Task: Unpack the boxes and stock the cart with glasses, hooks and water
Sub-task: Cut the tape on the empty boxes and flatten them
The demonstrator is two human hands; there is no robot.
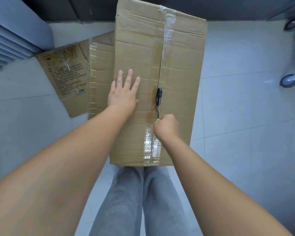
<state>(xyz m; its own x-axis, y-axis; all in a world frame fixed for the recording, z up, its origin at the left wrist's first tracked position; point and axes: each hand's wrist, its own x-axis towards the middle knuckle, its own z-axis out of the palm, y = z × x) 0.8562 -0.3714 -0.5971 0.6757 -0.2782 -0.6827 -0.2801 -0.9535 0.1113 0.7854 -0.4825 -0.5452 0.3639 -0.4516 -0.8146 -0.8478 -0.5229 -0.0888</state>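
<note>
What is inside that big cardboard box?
Nothing shows. The cardboard box is closed; its seam gapes darkly. The left hand presses the top, the right hand grips a tool.

Pale grey tiled floor (245, 116), dark cabinet base (75, 9), louvred white panel (5, 48) at left

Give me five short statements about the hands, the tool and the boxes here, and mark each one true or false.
1. The left hand lies flat on top of the large cardboard box. True.
2. The right hand is empty. False: its fingers are curled round a black-ended tool set in the box's centre seam.
3. The tape at the box's near end looks intact. True.
4. A flattened cardboard box lies to the right of the large one. False: it lies to the left.
5. The large box stands open with its flaps up. False: the flaps are down.
</note>
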